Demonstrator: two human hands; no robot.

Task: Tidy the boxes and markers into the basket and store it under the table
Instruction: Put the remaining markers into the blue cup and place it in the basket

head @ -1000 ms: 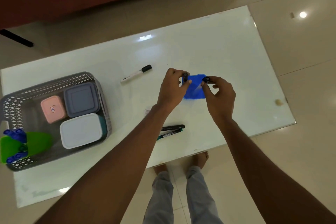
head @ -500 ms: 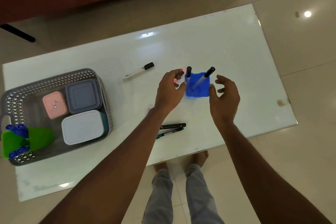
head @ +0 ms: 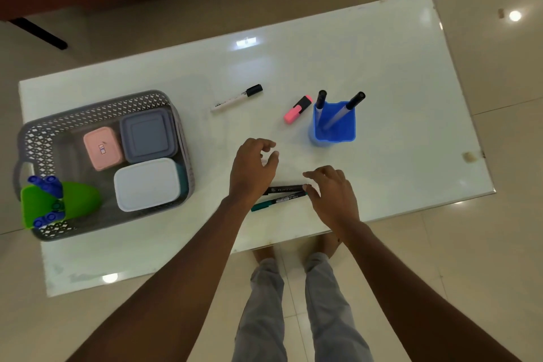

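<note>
Head view: both hands have left blue cup (head: 335, 123) and dropped to near edge of counter (head: 382, 62). Cup now stands alone, right of centre, two markers (head: 342, 112) upright inside.

Pink highlighter (head: 297, 109), earlier at left fingers, now lies just left of cup.

Left hand (head: 254, 170) empty, fingers loosely curled. Right hand (head: 332, 189) empty, fingers spread, tips touching black pen (head: 283, 189) and green pen (head: 276, 202).

White marker (head: 236, 97) loose, far centre.

Basket (head: 182, 138) at left holds three boxes (head: 147, 184).

Likely next: gather the two pens.
</note>
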